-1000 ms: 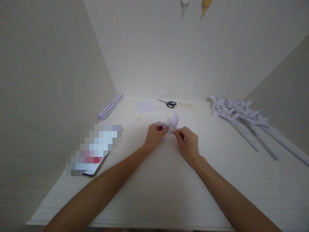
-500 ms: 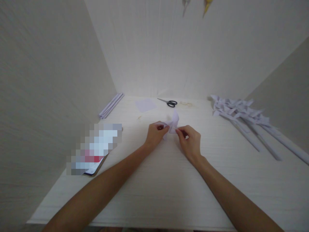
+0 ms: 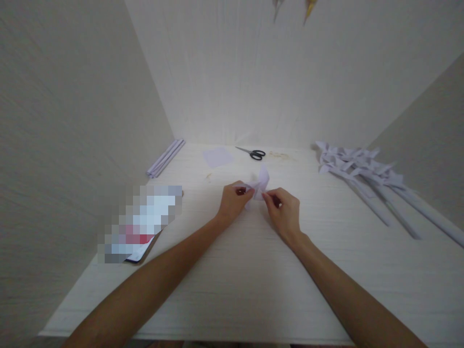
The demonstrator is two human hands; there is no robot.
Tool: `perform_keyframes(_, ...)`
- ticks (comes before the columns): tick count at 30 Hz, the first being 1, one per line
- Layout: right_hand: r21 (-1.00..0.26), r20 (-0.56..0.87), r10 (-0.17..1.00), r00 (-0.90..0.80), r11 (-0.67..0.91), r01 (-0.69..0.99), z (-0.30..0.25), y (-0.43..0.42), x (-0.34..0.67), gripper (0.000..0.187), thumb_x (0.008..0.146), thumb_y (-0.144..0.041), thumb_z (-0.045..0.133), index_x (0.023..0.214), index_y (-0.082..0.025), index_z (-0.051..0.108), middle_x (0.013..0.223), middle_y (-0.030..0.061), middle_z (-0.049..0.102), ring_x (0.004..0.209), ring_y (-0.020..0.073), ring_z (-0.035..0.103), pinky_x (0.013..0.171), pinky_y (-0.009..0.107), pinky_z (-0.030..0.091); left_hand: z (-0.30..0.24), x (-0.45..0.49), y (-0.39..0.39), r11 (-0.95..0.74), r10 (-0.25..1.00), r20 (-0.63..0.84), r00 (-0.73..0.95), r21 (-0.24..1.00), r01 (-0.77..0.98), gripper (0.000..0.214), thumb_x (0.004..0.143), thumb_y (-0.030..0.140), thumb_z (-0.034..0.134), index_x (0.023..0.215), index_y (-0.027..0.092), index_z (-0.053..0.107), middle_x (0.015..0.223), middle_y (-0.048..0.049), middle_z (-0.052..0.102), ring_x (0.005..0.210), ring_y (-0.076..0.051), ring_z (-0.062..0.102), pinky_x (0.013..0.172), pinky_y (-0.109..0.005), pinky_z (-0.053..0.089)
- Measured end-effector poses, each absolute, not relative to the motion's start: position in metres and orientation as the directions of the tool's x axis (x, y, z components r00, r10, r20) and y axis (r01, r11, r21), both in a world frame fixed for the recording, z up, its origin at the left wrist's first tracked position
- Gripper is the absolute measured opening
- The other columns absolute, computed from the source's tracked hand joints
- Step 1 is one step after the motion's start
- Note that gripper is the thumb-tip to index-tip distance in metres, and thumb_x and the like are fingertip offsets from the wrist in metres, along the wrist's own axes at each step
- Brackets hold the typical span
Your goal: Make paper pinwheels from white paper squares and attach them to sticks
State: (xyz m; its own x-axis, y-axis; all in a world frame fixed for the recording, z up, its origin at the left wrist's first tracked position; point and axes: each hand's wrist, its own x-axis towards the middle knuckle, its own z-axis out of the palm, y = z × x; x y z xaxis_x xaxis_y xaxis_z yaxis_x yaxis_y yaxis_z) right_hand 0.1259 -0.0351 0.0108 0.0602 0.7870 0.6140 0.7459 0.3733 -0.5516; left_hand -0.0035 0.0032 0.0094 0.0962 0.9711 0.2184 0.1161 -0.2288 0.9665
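Note:
Above the middle of the table, a pale lilac paper pinwheel (image 3: 263, 178) is held between my hands, its blades curling up and outward. My left hand (image 3: 234, 200) pinches it from the left, near its centre, with thumb and fingers together. At its right side, my right hand (image 3: 284, 208) pinches the paper near a blade's edge between thumb and forefinger. Whether a small pin sits between those fingertips is too small to tell. Beyond the hands lie black-handled scissors (image 3: 255, 154) and a flat lilac paper square (image 3: 217, 157).
Several finished-looking paper pinwheels on rolled sticks (image 3: 362, 164) are piled at the right. A bundle of rolled paper sticks (image 3: 166, 158) rests at the back left. A phone (image 3: 145, 244), partly blurred out, lies at the left. Small tan scraps (image 3: 279, 155) are beside the scissors.
Both hands keep their pinch on the pinwheel. My right fingertips have shifted very slightly to the left; the whole view has moved a little.

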Motion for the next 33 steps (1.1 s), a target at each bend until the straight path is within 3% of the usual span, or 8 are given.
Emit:
perform_keyframes(9, -0.507, 0.604, 0.797, 0.01, 0.374, 0.777, 0.0124, -0.035, 0.1252, 0.018, 0.075, -0.022, 0.044, 0.061, -0.016, 0.053, 0.056, 0.0009, 0.051, 0.05, 0.0109, 0.044, 0.048, 0.023, 0.034, 0.0123, -0.0045, 0.003, -0.287, 0.957, 0.27, 0.104, 0.935, 0.209, 0.014, 0.063, 0.024, 0.052, 0.053, 0.013, 0.054, 0.054, 0.0022, 0.049, 0.052, -0.008, 0.046, 0.047, -0.02, 0.035)
perform_keyframes(18, -0.55, 0.609, 0.79, 0.067, 0.36, 0.753, 0.0116, -0.0361, 0.1237, 0.014, 0.073, -0.02, 0.047, 0.06, -0.016, 0.05, 0.055, -0.0001, 0.05, 0.049, 0.0098, 0.043, 0.047, 0.022, 0.034, 0.0113, -0.0036, 0.0022, -0.416, 0.908, 0.389, 0.153, 0.874, 0.251, 0.01, 0.063, 0.019, 0.052, 0.055, 0.015, 0.055, 0.058, 0.0006, 0.051, 0.056, -0.009, 0.047, 0.053, -0.021, 0.038)
perform_keyframes(25, -0.565, 0.595, 0.799, 0.083, 0.342, 0.751, 0.0118, -0.0357, 0.1235, 0.015, 0.073, -0.023, 0.048, 0.061, -0.016, 0.052, 0.054, -0.0005, 0.05, 0.048, 0.0094, 0.043, 0.047, 0.022, 0.034, 0.0088, -0.0035, 0.0023, -0.317, 0.947, 0.301, 0.116, 0.933, 0.169, 0.01, 0.062, 0.024, 0.054, 0.059, 0.014, 0.056, 0.059, 0.0003, 0.054, 0.056, -0.01, 0.05, 0.053, -0.021, 0.04)
perform_keyframes(33, -0.521, 0.605, 0.796, 0.039, 0.358, 0.775, 0.0117, -0.0364, 0.123, 0.016, 0.074, -0.025, 0.049, 0.06, -0.016, 0.051, 0.053, -0.0013, 0.049, 0.047, 0.0086, 0.042, 0.046, 0.021, 0.033, 0.0086, -0.003, 0.0025, -0.269, 0.963, 0.259, 0.073, 0.939, 0.216, 0.009, 0.06, 0.021, 0.055, 0.057, 0.013, 0.057, 0.055, 0.0002, 0.055, 0.052, -0.01, 0.05, 0.05, -0.021, 0.039)
